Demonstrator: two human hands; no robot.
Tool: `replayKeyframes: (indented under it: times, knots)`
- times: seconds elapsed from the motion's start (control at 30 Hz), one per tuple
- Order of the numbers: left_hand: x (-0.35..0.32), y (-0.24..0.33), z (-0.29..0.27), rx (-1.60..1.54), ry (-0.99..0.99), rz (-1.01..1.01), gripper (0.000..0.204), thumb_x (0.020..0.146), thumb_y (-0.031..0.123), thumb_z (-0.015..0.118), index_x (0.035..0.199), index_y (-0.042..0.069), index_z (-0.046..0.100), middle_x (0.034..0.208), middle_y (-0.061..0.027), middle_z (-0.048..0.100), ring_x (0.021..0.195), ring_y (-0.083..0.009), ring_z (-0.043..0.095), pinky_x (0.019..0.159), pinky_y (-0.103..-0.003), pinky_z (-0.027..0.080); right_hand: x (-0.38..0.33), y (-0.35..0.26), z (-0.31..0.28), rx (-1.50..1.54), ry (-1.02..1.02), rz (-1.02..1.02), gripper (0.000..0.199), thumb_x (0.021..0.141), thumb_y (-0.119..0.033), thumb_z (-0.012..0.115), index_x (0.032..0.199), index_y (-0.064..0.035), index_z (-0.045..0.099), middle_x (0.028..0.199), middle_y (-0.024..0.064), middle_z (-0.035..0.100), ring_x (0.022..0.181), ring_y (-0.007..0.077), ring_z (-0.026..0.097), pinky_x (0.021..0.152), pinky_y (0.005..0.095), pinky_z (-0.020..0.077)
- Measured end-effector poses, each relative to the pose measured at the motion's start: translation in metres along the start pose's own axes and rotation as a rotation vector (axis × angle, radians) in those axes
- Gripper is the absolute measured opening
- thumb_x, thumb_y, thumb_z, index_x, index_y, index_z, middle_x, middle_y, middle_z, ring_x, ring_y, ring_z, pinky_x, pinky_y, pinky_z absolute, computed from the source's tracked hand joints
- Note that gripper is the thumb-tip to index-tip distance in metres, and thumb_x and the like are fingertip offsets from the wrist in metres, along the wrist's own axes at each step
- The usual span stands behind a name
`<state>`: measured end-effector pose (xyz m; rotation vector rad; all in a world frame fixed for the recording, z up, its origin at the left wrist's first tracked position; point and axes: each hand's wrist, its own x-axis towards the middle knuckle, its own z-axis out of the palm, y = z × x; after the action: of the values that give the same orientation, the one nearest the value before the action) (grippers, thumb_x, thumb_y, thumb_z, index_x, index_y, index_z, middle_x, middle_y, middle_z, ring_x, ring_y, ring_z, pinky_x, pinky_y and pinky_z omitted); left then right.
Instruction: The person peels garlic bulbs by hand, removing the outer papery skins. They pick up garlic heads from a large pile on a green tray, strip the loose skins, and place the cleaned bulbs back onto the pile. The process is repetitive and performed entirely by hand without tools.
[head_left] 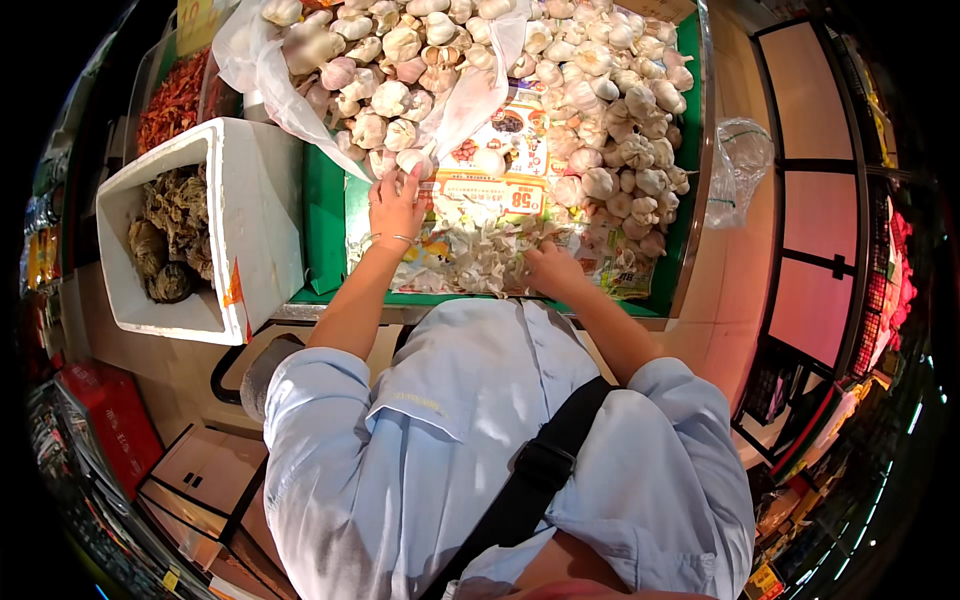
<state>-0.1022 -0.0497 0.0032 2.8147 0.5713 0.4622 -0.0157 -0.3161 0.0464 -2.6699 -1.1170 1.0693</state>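
My left hand (397,207), with a bracelet on its wrist, reaches to the near edge of a pile of garlic bulbs (400,100) on a white plastic bag (290,92). Its fingers are stretched forward and a little apart, the tips against one garlic bulb (413,161). Loose papery garlic skins (470,262) lie over printed paper (495,190) in front of me. At the right side of these skins my right hand (553,268) is low, fingers curled in; whatever they pinch is hidden. A single garlic bulb (488,162) sits on the paper between the piles.
More garlic bulbs (640,150) fill the right side of the green-walled bin (325,225). Left of it, a white foam box (265,200) holds dark, wrinkled bundles (170,235). Dried red chillies (175,105) stand behind. A clear plastic bag (738,170) hangs at the right edge.
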Motion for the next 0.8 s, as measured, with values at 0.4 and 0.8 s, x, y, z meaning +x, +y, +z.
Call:
replayKeyframes:
  times: [0.4, 0.8]
  knots:
    - [0.034, 0.004, -0.004, -0.100, -0.310, -0.144, 0.052, 0.068, 0.015, 0.060, 0.116, 0.026, 0.041, 0.114, -0.0109, 0.036, 0.096, -0.0349, 0.045, 0.077, -0.038, 0.043, -0.024, 0.071, 0.027, 0.089, 0.040, 0.106, 0.080, 0.062, -0.020, 0.062, 0.130, -0.0147, 0.019, 0.099, 0.0202, 0.046, 0.091, 0.0387, 0.047, 0.075, 0.0416, 0.0418]
    - [0.036, 0.008, -0.015, -0.055, -0.392, -0.048, 0.058, 0.068, 0.014, 0.061, 0.119, 0.030, 0.039, 0.123, -0.0105, 0.031, 0.101, -0.0361, 0.043, 0.083, -0.038, 0.042, 0.050, 0.007, -0.005, 1.207, -0.165, -0.060, 0.041, 0.073, -0.031, 0.058, 0.102, -0.0036, 0.053, 0.084, 0.0096, 0.055, 0.075, 0.0125, 0.052, 0.063, 0.0232, 0.0397]
